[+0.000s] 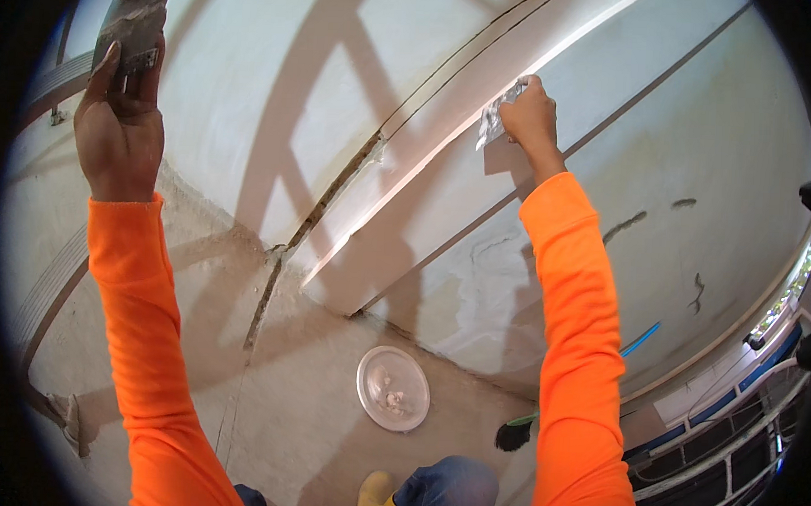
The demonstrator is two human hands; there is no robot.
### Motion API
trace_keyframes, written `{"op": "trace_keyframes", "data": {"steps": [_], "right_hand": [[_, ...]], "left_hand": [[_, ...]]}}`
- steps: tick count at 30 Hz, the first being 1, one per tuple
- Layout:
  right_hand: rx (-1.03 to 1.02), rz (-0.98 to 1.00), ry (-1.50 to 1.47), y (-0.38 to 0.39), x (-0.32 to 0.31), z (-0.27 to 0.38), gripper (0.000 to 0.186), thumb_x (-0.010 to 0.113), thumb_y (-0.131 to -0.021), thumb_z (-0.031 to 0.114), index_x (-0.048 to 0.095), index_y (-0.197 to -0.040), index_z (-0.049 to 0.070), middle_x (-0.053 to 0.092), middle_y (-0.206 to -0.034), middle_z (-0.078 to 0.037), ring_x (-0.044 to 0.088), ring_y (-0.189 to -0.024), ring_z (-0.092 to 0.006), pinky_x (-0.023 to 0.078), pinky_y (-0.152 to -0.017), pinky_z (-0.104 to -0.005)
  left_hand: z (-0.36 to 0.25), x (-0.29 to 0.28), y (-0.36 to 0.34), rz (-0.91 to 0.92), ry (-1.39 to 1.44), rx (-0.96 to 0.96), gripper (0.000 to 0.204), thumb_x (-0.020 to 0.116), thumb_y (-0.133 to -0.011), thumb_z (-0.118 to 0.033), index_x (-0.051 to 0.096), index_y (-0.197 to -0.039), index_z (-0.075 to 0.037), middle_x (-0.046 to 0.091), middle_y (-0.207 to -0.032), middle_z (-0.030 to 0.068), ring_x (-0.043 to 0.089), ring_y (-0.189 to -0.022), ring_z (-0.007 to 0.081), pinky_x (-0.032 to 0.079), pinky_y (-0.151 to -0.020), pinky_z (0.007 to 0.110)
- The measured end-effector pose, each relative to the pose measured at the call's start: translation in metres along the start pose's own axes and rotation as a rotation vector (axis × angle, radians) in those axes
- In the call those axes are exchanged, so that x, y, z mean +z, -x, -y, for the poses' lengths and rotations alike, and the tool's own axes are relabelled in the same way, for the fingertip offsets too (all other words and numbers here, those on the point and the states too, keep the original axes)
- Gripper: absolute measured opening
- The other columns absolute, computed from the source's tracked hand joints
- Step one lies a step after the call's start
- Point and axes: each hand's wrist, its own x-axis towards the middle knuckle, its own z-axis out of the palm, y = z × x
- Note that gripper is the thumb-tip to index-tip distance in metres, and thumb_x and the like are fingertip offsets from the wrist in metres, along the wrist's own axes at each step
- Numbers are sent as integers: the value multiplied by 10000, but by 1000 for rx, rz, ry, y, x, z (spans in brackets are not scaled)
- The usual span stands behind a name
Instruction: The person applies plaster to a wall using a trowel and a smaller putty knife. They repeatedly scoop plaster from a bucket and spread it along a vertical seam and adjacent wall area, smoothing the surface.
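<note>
My left hand (120,150) is raised at the upper left, its fingers closed round a wide metal putty knife (137,26) with pale filler smeared on its blade. Higher on the right, my right hand (531,116) grips a second putty knife (492,121). That blade meets the wall (557,88) beside a long, bright, raised edge (428,156). A narrow dark groove (629,104) runs along the wall to the right of this hand. Fingers hide both handles for the most part.
On the floor below lies a round white lid (362,389) with lumps of filler on it. A black-bristled brush (512,435) rests near my right sleeve. A dark gap (341,185) splits the surface at centre. Metal railings (722,475) stand at the lower right.
</note>
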Motion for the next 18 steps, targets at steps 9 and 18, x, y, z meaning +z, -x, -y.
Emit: {"op": "trace_keyframes", "data": {"steps": [9, 18], "right_hand": [[33, 125, 8, 37, 60, 0, 613, 732, -855, 132, 532, -1426, 30, 699, -1249, -303, 690, -1184, -455, 568, -1024, -501], [18, 249, 34, 104, 130, 12, 586, 763, -844, 149, 574, -1393, 73, 708, -1253, -281, 677, -1204, -454, 557, -1027, -524]], "left_hand": [[-13, -14, -13, 65, 19, 19, 364, 448, -1110, -24, 494, -1420, 159, 573, -1470, 289, 587, -1362, 379, 460, -1242, 494], [-19, -45, -42, 154, 33, 18, 337, 477, -1105, -23, 546, -1399, 126, 603, -1449, 284, 597, -1359, 375, 467, -1236, 497]]}}
